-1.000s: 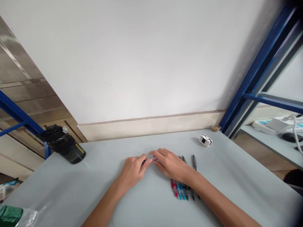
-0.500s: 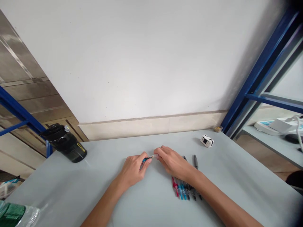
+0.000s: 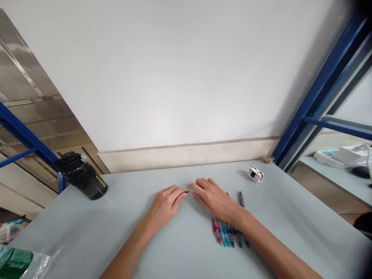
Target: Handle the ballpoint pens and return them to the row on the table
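Observation:
My left hand [image 3: 166, 202] is closed around a slim pen [image 3: 186, 192], mostly hidden in the fingers. Only a short dark end pokes out toward the right. Facing it, my right hand [image 3: 213, 199] has its thumb and forefinger a little apart, close to that end; whether they touch it I cannot tell. Beneath and beside the right wrist lies a row of several pens [image 3: 224, 237] with red, blue and black parts, partly covered by the forearm. A dark grey pen end [image 3: 241, 198] shows beyond that forearm.
On the grey table [image 3: 116, 232], a black bottle [image 3: 84, 176] lies tilted at the back left. A clear and green bottle [image 3: 20, 263] is at the near left corner. A small white device [image 3: 255, 174] sits back right, near a small clear container [image 3: 268, 159]. A wall [image 3: 186, 77] rises behind.
Less of the pen shows between my hands; its clear part and the blue bit are out of sight. My right thumb and forefinger have parted. The camera has shifted slightly.

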The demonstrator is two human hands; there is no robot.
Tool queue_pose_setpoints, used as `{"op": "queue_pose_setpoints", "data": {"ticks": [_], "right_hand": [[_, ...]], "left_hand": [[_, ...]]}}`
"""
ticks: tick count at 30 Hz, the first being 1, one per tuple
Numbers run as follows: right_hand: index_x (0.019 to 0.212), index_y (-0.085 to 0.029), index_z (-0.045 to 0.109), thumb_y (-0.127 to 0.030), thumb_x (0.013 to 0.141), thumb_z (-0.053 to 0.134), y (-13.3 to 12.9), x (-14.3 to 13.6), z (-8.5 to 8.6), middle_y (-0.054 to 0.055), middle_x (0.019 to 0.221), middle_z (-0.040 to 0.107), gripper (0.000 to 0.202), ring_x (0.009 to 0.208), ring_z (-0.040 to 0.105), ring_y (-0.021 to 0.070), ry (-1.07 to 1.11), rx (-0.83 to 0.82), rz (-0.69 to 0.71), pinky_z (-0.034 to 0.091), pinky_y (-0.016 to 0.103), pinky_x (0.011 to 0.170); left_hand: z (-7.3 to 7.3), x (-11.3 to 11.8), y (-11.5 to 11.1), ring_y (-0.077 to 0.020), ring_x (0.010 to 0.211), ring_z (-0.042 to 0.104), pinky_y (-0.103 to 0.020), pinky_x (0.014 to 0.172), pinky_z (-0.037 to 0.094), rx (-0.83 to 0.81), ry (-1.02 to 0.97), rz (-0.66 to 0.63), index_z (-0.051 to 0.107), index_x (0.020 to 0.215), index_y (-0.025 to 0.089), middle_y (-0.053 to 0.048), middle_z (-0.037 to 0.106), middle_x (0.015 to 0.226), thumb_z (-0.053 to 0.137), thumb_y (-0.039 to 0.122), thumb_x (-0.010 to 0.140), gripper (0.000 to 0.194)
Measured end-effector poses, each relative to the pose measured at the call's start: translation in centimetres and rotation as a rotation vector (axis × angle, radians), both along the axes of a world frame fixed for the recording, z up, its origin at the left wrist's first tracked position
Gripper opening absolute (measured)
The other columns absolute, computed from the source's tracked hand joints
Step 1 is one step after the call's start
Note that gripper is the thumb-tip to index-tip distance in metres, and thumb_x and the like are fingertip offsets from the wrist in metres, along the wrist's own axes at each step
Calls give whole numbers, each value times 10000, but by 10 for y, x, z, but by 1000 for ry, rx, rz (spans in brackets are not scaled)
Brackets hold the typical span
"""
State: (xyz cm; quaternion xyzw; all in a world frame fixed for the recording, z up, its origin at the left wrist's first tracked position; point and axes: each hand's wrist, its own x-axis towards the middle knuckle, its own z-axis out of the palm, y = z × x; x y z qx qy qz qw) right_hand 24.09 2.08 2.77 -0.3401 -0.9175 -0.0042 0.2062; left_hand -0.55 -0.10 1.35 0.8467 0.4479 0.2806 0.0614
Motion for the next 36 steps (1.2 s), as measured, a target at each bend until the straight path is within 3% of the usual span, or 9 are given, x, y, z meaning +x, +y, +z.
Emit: {"op": "queue_pose_setpoints", "data": {"ticks": [5,9,14,18,36], "right_hand": [[971,-215,544,-200,1184,370,-2,-5,-3,29,938,582,276,788,521,199,-96,6,-32,361,352,780],[1015,-219,539,-147,1164,407,-2,-6,-4,22,931,623,212,830,548,211,-93,12,-12,350,353,784],[998,-224,516,-223,1179,426,-3,-6,-2,23,922,636,203,809,545,213,-61,36,-8,344,356,770],[1010,-224,513,-118,1149,421,-2,-5,-4,19,908,624,197,810,535,217,-91,66,1,343,357,780],[975,-234,451,-134,1150,365,11,11,2,44,920,629,219,822,527,239,-16,14,-83,370,379,798]], "left_hand": [[-3,2,-2,-157,737,619,-293,708,465,-28,14,-20,712,1169,272,-9,676,917,402,316,1171,313],[-2,3,-2,-173,827,661,-311,776,506,-38,-12,-30,687,1223,264,-26,691,1014,435,318,1160,266],[4,3,-5,-211,932,666,-338,842,536,-47,2,-93,663,1280,264,-55,681,1052,438,234,1133,271],[5,2,-6,-237,1002,657,-379,906,537,-21,20,-112,647,1309,257,-70,692,1089,426,225,1136,283],[2,-13,10,-249,1021,671,-406,928,532,93,-54,8,656,1226,236,-78,738,1113,410,198,1132,266]]}}
